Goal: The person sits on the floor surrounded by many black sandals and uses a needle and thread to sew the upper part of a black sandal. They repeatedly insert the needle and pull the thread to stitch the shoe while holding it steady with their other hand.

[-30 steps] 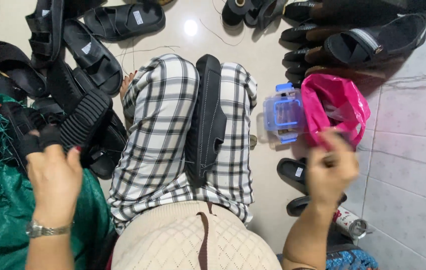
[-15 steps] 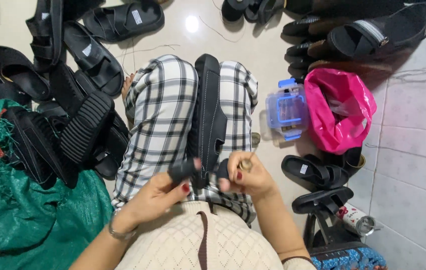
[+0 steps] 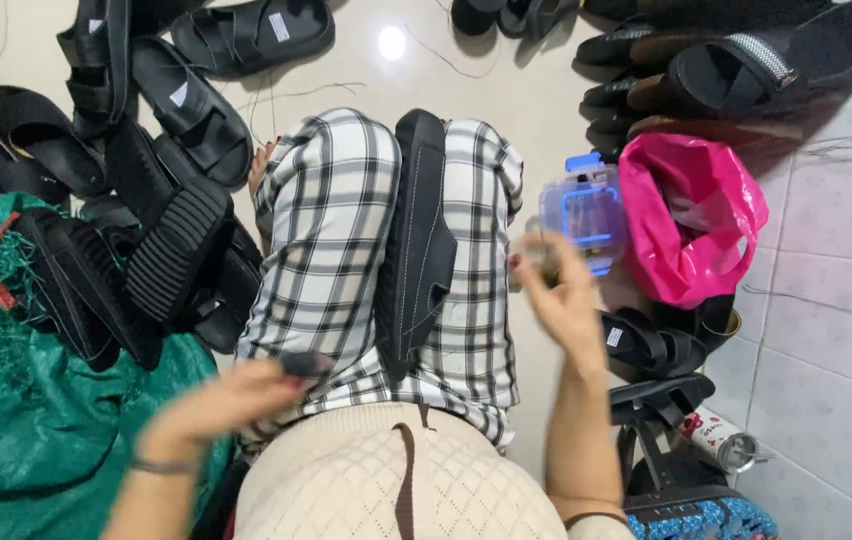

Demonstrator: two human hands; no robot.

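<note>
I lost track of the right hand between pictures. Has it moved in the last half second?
Yes. The right hand has swung out from over the lap toward the blue-lidded box beside the pink bag.

Left hand (image 3: 231,395) low over lap, fingers curled, blurred. Right hand (image 3: 564,300) raised at right, fingers loosely bent.

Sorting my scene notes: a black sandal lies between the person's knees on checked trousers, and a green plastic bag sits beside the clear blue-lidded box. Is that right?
Not quite. The plastic bag beside the box is pink, not green, as the head view shows. The black sandal does lie along the checked trousers between the knees.
</note>
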